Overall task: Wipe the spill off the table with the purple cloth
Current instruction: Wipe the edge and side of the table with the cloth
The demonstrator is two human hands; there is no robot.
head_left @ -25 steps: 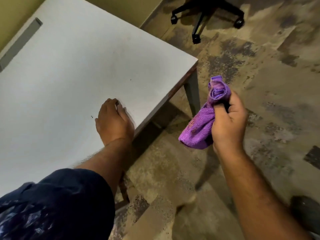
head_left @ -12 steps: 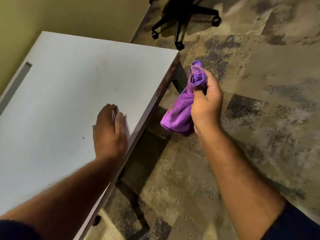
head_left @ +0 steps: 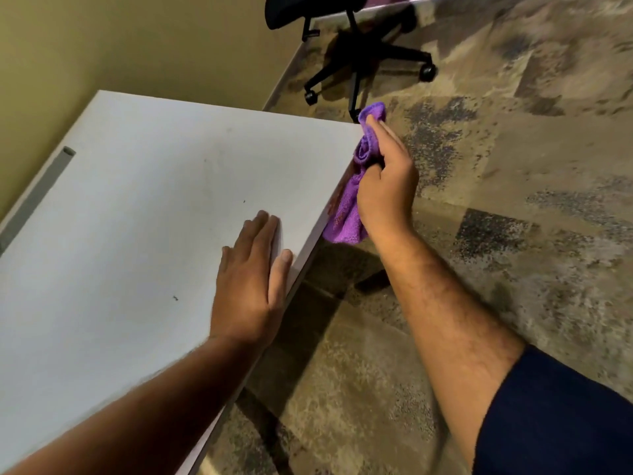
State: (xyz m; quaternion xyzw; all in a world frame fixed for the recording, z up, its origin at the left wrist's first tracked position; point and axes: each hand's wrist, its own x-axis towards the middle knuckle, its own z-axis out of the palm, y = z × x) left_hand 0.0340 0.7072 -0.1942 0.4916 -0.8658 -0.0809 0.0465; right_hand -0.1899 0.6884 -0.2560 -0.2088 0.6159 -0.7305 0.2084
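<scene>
My right hand [head_left: 387,180] is closed around the bunched purple cloth [head_left: 346,214], which hangs just beside the right edge of the white table [head_left: 144,207], near its far corner. The cloth's lower part shows reddish-brown stains. A reddish smear marks the table's edge right next to the cloth. My left hand [head_left: 253,282] lies flat, palm down, on the tabletop near that same edge, holding nothing. The tabletop carries only a few tiny dark specks [head_left: 175,297].
A black wheeled office chair [head_left: 359,53] stands beyond the table's far corner. A grey cable slot [head_left: 44,186] runs along the table's left side by the yellow wall. Mottled brown carpet covers the floor to the right. A table leg [head_left: 373,284] shows below the edge.
My right hand has brought the cloth leftward from open air over the floor to the table's right edge. The view has tilted up; my left hand stays pressed on the tabletop.
</scene>
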